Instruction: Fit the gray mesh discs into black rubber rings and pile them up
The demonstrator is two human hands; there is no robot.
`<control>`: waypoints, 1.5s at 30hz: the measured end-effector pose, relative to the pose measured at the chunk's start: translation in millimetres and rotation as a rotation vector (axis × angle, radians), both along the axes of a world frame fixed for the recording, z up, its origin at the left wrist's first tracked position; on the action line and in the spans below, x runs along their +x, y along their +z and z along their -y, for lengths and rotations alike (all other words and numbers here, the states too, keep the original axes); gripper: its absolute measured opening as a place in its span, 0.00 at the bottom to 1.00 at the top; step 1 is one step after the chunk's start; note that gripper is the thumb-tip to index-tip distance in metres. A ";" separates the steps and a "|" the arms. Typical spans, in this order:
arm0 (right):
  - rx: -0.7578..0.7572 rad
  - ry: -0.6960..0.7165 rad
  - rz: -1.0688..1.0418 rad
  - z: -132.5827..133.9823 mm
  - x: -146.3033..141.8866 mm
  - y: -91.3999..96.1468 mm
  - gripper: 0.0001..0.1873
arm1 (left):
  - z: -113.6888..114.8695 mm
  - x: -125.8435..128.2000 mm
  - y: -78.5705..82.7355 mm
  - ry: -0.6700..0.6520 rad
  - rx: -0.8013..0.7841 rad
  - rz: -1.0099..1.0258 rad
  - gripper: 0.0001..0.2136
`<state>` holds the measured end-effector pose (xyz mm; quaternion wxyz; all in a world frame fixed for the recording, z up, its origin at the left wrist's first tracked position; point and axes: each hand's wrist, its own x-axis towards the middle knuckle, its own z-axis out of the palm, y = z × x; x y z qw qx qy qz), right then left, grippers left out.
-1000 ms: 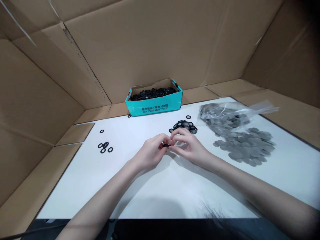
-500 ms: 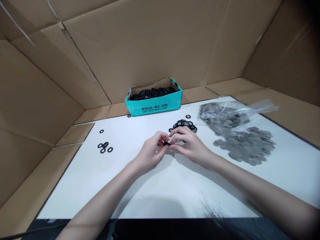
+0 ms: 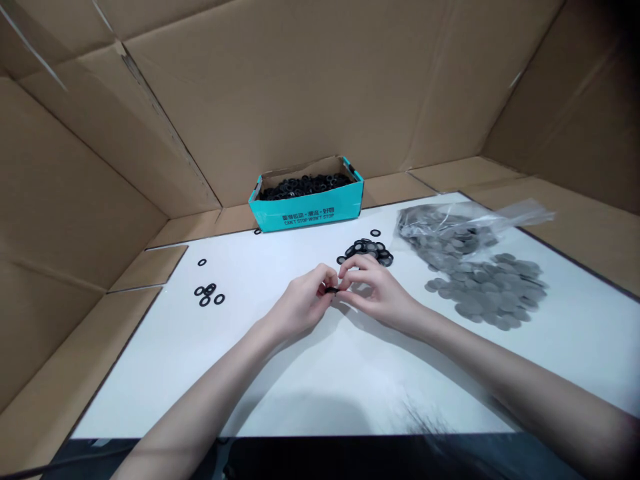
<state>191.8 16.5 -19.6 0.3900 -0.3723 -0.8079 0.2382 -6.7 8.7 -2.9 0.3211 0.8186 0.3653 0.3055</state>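
My left hand [image 3: 303, 303] and my right hand [image 3: 377, 290] meet fingertip to fingertip over the middle of the white table [image 3: 280, 387]. Both pinch one small black ring [image 3: 331, 290] between them, a little above the surface. Just behind my right hand lies a small heap of black rings [image 3: 367, 250]. To the right spreads a pile of grey round discs [image 3: 493, 290].
A teal box [image 3: 307, 207] full of black rings stands at the table's back edge. A clear plastic bag [image 3: 450, 230] of grey discs lies at the back right. A few loose black rings [image 3: 209, 293] lie at the left. Brown cardboard walls enclose the table.
Both hands stay together on the ring; the fingers have shifted slightly around it. Nothing else on the table has moved.
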 end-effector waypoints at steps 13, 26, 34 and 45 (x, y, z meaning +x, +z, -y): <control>-0.014 -0.026 0.020 -2.2 1.7 0.7 0.07 | 1.1 2.2 -7.2 0.057 0.018 0.068 0.03; 0.055 0.018 -0.075 2.0 -0.8 2.7 0.07 | -0.2 1.4 3.8 0.009 0.057 0.060 0.06; 0.088 -0.035 -0.036 0.9 -1.3 0.9 0.06 | 4.3 3.9 0.9 0.076 -0.061 0.150 0.03; -0.555 0.083 -0.348 0.3 -4.6 8.5 0.16 | 1.6 3.0 -0.7 0.016 0.217 0.272 0.14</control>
